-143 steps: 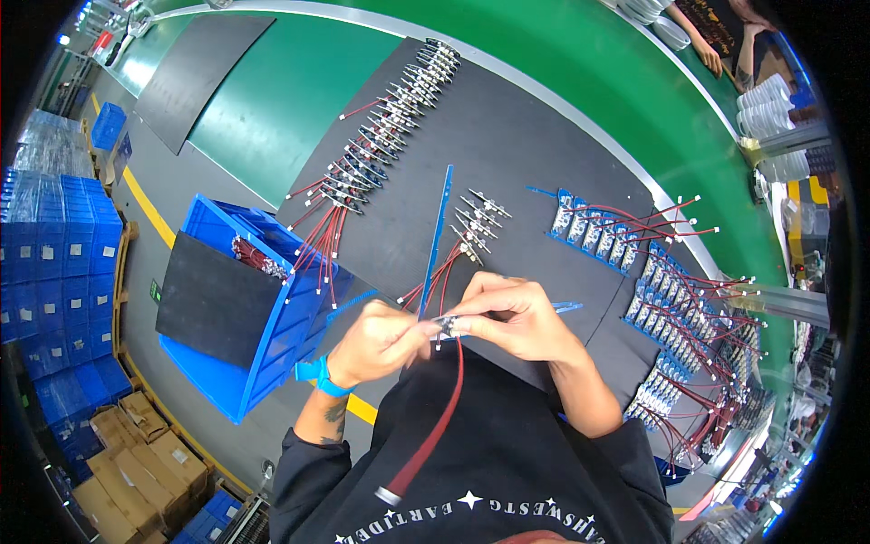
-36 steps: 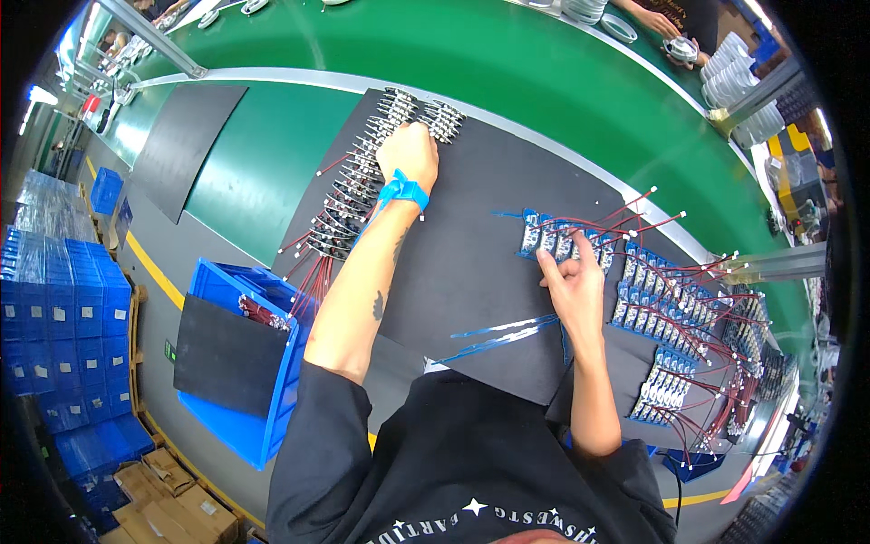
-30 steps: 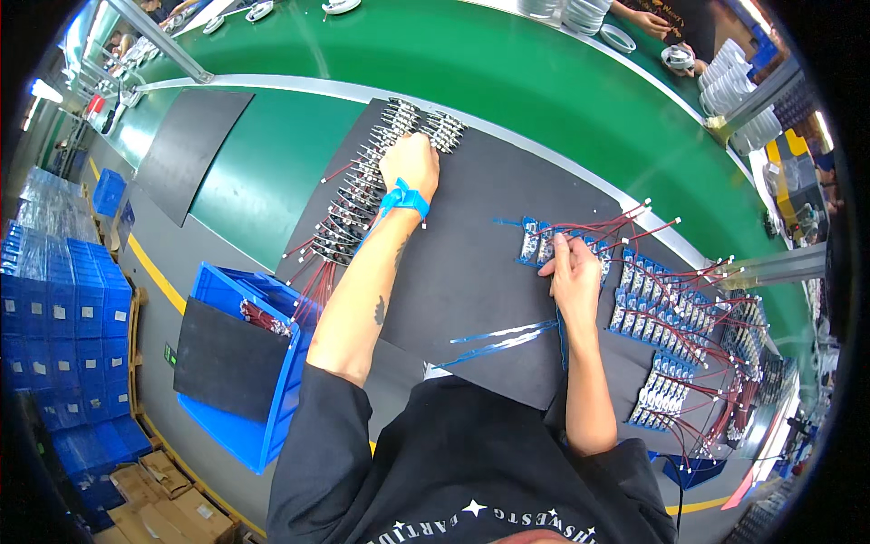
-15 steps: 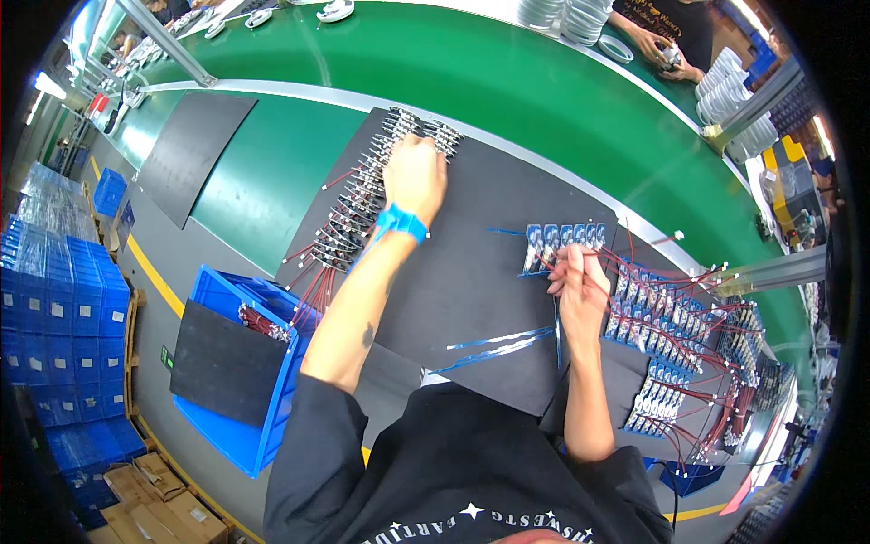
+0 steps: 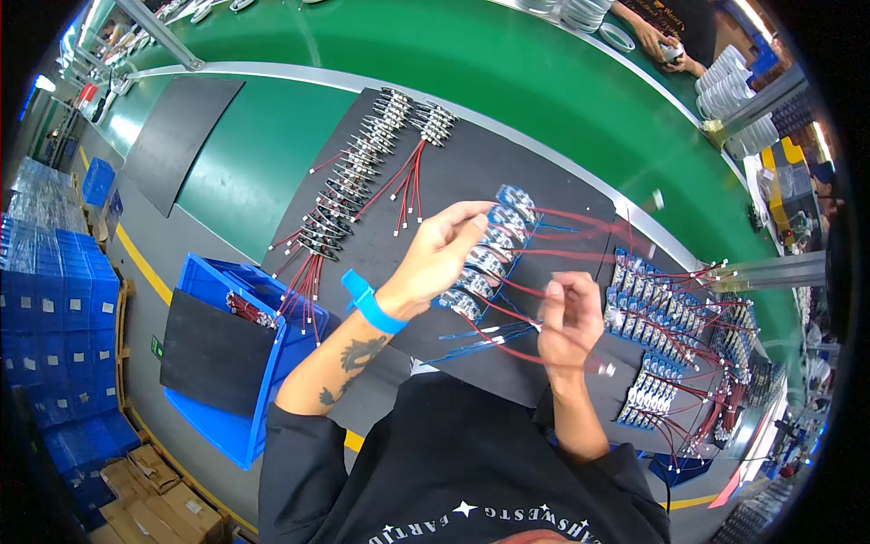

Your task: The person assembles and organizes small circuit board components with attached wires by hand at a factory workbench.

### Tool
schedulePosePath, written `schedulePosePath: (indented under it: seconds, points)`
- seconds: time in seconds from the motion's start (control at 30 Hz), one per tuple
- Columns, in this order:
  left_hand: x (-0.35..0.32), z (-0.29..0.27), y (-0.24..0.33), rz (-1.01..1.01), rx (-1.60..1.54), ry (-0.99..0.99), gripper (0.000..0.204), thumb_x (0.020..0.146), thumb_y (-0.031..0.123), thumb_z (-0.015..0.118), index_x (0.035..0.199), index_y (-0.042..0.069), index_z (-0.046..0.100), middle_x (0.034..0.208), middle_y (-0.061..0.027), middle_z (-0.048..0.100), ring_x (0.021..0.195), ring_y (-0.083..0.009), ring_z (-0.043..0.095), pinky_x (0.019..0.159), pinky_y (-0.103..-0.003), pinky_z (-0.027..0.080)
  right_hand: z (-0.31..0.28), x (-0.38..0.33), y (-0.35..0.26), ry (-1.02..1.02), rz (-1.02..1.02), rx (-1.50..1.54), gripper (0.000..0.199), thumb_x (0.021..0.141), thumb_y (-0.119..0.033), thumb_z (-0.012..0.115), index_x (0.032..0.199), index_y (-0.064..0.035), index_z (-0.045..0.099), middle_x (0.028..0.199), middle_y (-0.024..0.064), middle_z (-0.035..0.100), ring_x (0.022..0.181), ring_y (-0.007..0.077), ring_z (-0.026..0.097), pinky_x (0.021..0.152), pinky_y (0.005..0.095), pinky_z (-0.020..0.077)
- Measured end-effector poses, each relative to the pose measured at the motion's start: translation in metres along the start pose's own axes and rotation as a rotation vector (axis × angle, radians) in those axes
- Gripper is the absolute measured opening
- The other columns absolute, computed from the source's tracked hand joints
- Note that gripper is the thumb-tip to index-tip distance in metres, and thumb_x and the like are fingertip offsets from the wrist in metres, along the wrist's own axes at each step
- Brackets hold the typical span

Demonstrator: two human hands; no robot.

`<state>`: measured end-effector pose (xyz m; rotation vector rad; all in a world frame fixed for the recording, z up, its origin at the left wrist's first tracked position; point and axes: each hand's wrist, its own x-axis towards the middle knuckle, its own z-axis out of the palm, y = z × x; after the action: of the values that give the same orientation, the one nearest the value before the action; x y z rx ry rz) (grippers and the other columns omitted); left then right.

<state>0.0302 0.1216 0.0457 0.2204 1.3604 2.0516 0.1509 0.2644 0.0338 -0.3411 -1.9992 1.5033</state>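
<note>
My left hand (image 5: 444, 254), with a blue wristband, grips a strip of blue-and-white circuit boards (image 5: 494, 249) by its left edge, tilted above the black mat. Red wires (image 5: 566, 256) with white plugs trail from the boards to the right, smeared by motion. Just right of the strip is my right hand (image 5: 571, 322), fingers curled in among the wires; what they hold, if anything, is hidden. Thin blue offcut strips (image 5: 480, 343) lie on the mat below. Farther left stands a long row of small dark-edged boards (image 5: 358, 168), with a shorter wired row (image 5: 435, 122) beside it.
More wired blue board panels (image 5: 657, 313) cover the mat's right side. A blue bin (image 5: 267, 435) with red wires and a black sheet stands at lower left. Beyond the metal rail runs a green belt (image 5: 408, 54); another person's hands (image 5: 666, 45) hold a small part there.
My left hand has moved from the far boards back toward me and now grips the strip, lifted and turned. My right hand has shifted slightly down, and the wires swing.
</note>
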Motion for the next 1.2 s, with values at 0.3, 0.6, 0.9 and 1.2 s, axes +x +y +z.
schedulePosePath:
  seconds: [0.3,0.6,0.9,1.2]
  points:
    - [-0.032,0.006,-0.026,-0.016,-0.024,0.16,0.037,0.099,0.034,0.044,0.11,-0.001,0.053,0.091,-0.0047,0.062,0.081,-0.008,0.058,0.07,-0.023,0.049,0.006,0.001,-0.015,-0.633,0.433,0.209,0.032,0.094,-0.022,0.057,0.069,-0.0013,0.055,0.055,0.0028,0.056,0.047,0.0079,0.055,0.041,0.023,0.0406]
    - [-0.041,0.019,-0.022,0.041,0.015,0.238,0.041,0.099,0.038,0.045,0.094,0.001,0.061,0.075,-0.0003,0.059,0.061,-0.0046,0.053,0.053,-0.021,0.044,0.003,-0.005,-0.018,-0.789,0.212,0.024,0.032,0.093,-0.018,0.058,0.069,0.0017,0.053,0.049,0.0061,0.05,0.041,0.0125,0.047,0.041,0.03,0.0358]
    - [-0.046,0.018,-0.021,-0.187,-0.314,0.045,0.04,0.098,0.039,0.046,0.095,0.002,0.06,0.074,-0.0002,0.061,0.06,-0.0051,0.056,0.05,-0.02,0.043,-0.002,-0.011,-0.021,-0.892,0.278,0.301,0.032,0.098,-0.019,0.045,0.076,-0.0006,0.059,0.048,0.0011,0.049,0.041,0.0112,0.051,0.041,0.0272,0.0398]
    - [-0.056,0.009,-0.01,-0.262,-0.08,0.092,0.04,0.098,0.039,0.043,0.09,0.004,0.062,0.062,0.0009,0.056,0.042,-0.0041,0.049,0.034,-0.018,0.038,0.006,0.009,-0.015,-0.737,0.319,0.271,0.034,0.101,-0.023,0.04,0.074,-0.0023,0.047,0.053,0.0002,0.044,0.04,0.009,0.046,0.038,0.0256,0.0369]
